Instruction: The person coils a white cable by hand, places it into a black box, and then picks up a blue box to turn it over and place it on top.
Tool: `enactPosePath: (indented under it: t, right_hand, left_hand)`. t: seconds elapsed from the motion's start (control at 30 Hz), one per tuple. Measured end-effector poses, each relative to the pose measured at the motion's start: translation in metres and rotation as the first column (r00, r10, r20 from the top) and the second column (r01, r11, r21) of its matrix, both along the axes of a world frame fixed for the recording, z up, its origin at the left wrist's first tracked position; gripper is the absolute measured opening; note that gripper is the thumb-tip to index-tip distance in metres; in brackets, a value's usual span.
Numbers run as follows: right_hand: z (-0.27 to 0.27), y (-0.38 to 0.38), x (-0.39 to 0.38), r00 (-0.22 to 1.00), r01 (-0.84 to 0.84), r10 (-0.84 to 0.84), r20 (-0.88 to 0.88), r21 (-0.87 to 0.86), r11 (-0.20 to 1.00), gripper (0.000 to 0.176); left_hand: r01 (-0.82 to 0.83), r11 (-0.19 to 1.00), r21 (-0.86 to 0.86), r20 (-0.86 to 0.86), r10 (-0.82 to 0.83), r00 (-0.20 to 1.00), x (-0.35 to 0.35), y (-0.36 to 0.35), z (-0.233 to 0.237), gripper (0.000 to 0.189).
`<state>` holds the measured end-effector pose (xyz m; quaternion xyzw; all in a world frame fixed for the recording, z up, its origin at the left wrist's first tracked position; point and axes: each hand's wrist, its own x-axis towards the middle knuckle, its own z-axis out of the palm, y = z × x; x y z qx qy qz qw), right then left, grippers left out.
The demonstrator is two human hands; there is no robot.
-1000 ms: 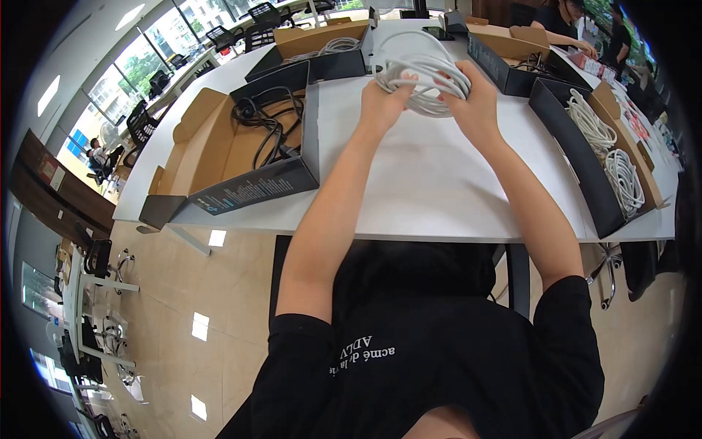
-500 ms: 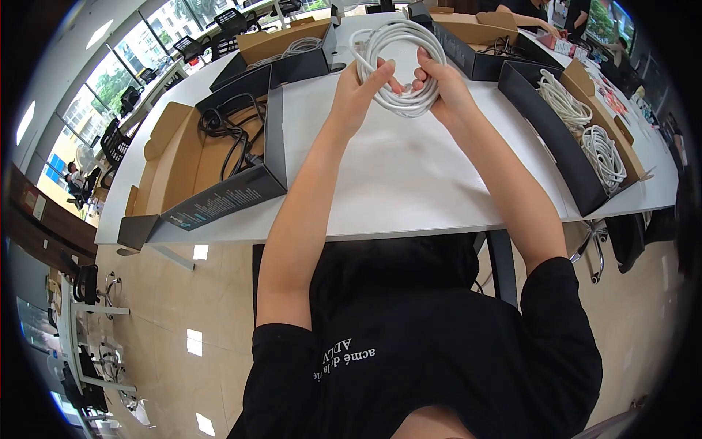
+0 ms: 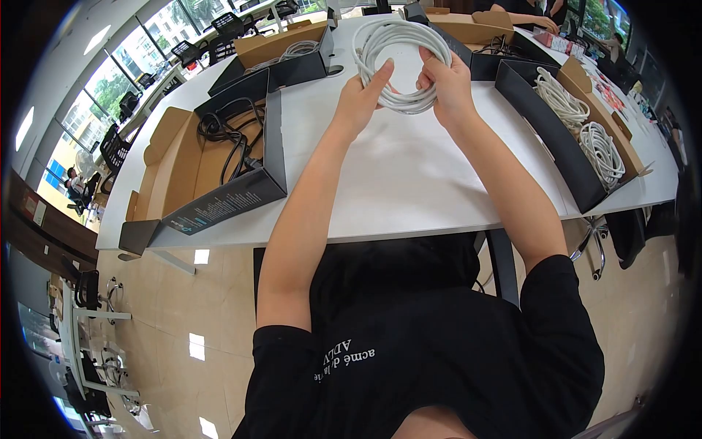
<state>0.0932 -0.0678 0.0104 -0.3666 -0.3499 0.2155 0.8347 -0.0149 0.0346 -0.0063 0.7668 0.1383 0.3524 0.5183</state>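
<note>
We look down on a white desk (image 3: 409, 183) in a bright office with windows along the far left. Above the far middle of the desk, a coil of white cable (image 3: 401, 36) is held up as a round ring, clear of the surface.

The left hand (image 3: 358, 99) holds the coil at its lower left, with one finger stretched up along the inside of the ring and the others wrapped behind the strands. The right hand (image 3: 447, 84) is clenched on the lower right of the ring, its fingers curled round the bundled strands. The two hands are close together, with only the bottom arc of the coil between them.

To the left, an open cardboard box (image 3: 175, 157) with dark outer walls holds tangled black cables (image 3: 230, 135). Beyond it, a second box (image 3: 281, 44) has some pale cable inside. On the right, a long box (image 3: 563, 146) holds more white coils (image 3: 601, 150). At the far edge, another person's arm (image 3: 526, 18) rests by further boxes.
</note>
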Motion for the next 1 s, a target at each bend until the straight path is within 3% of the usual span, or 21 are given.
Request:
enactPosePath:
  t: [0.03, 0.13, 0.23, 0.33, 0.43, 0.53, 0.57, 0.63, 0.7, 0.73, 0.77, 0.83, 0.87, 0.93, 1.0]
  right_hand:
    - [0.001, 0.0, -0.002, 0.999, 0.025, -0.026, 0.026, 0.022, 0.999, 0.018]
    - [0.001, 0.002, -0.002, 0.991, 0.109, -0.112, 0.066, 0.061, 0.992, 0.02]
    - [0.005, 0.002, -0.001, 0.963, 0.22, -0.23, 0.141, 0.083, 0.972, 0.021]
    - [0.003, 0.003, 0.005, 0.927, 0.314, -0.326, 0.184, 0.096, 0.945, 0.021]
    - [0.001, 0.005, 0.011, 0.931, 0.328, -0.335, 0.144, 0.072, 0.942, 0.02]
    - [0.002, 0.005, 0.012, 0.914, 0.37, -0.379, 0.146, 0.091, 0.925, 0.018]
    - [0.002, 0.007, 0.012, 0.892, 0.404, -0.417, 0.174, 0.105, 0.909, 0.015]
    - [0.0, 0.01, 0.014, 0.83, 0.488, -0.506, 0.236, 0.135, 0.862, 0.012]
    - [0.004, 0.006, 0.012, 0.621, 0.615, -0.665, 0.415, 0.268, 0.741, 0.015]
    - [0.005, 0.007, 0.014, 0.402, 0.632, -0.794, 0.456, 0.489, 0.601, 0.017]
    - [0.007, -0.001, 0.009, 0.388, 0.641, -0.757, 0.526, 0.436, 0.632, 0.018]
    - [0.012, -0.009, 0.005, 0.338, 0.55, -0.721, 0.605, 0.494, 0.673, 0.017]
    - [0.012, -0.009, 0.005, 0.373, 0.536, -0.699, 0.61, 0.473, 0.699, 0.018]
    - [0.008, -0.008, 0.005, 0.336, 0.536, -0.687, 0.644, 0.469, 0.702, 0.022]
    - [0.002, -0.006, 0.004, 0.203, 0.518, -0.685, 0.7, 0.517, 0.682, 0.026]
  left_hand:
    - [0.1, 0.988, -0.118, 0.065, -0.092, 0.994, 0.001, -0.003, -0.001, 0.063]
    - [0.156, 0.956, -0.249, 0.141, -0.124, 0.982, 0.003, -0.009, -0.002, 0.062]
    - [0.201, 0.921, -0.334, 0.18, -0.147, 0.973, 0.006, -0.014, -0.002, 0.06]
    - [0.252, 0.919, -0.303, 0.141, -0.218, 0.966, 0.002, -0.018, 0.004, 0.055]
    - [0.122, 0.992, 0.023, 0.038, -0.123, 0.992, 0.0, -0.022, 0.007, 0.048]
    - [0.038, 0.977, 0.211, -0.042, -0.03, 0.999, 0.001, -0.018, 0.0, 0.042]
    - [0.032, 0.98, 0.194, -0.028, -0.028, 0.999, 0.001, -0.018, -0.001, 0.043]
    - [0.042, 0.987, 0.154, 0.006, -0.044, 0.999, 0.003, -0.019, -0.003, 0.045]
    - [0.051, 0.997, 0.054, -0.106, -0.045, 0.993, 0.004, -0.018, -0.006, 0.049]
    - [0.133, 0.988, -0.079, -0.147, -0.144, 0.979, 0.005, -0.019, -0.008, 0.05]
    - [0.204, 0.956, -0.21, -0.177, -0.242, 0.954, 0.006, -0.019, -0.009, 0.052]
    - [0.307, 0.9, -0.31, -0.15, -0.365, 0.919, 0.006, -0.017, -0.012, 0.054]
    - [0.346, 0.868, -0.357, -0.134, -0.415, 0.9, 0.007, -0.017, -0.013, 0.055]
    - [0.233, 0.892, -0.386, -0.083, -0.285, 0.955, 0.011, -0.022, -0.015, 0.059]
    - [0.189, 0.892, -0.411, -0.059, -0.233, 0.971, 0.011, -0.024, -0.017, 0.062]
